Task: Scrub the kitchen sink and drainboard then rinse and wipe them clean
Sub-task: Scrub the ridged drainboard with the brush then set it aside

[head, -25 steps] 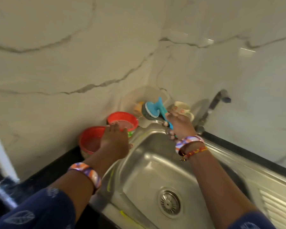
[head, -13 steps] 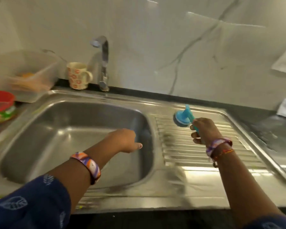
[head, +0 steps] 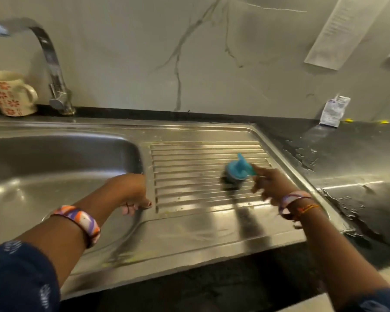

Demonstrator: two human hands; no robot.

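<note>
Gripping blue scrubber (head: 235, 171) on drainboard (head: 189, 167), right hand (head: 270, 185), sink (head: 54, 176) bare

There is one view only, from a wide-angle camera worn on the person's head, so no part of the scene is shared with a second view. It looks forward and steeply down from close above the counter's front edge, facing the marble wall (head: 126, 64), with the drainboard (head: 189, 176) near the middle and the sink (head: 54, 167) cut off at the left. Both forearms reach in from the bottom corners, and straight edges bow towards the borders.
</note>
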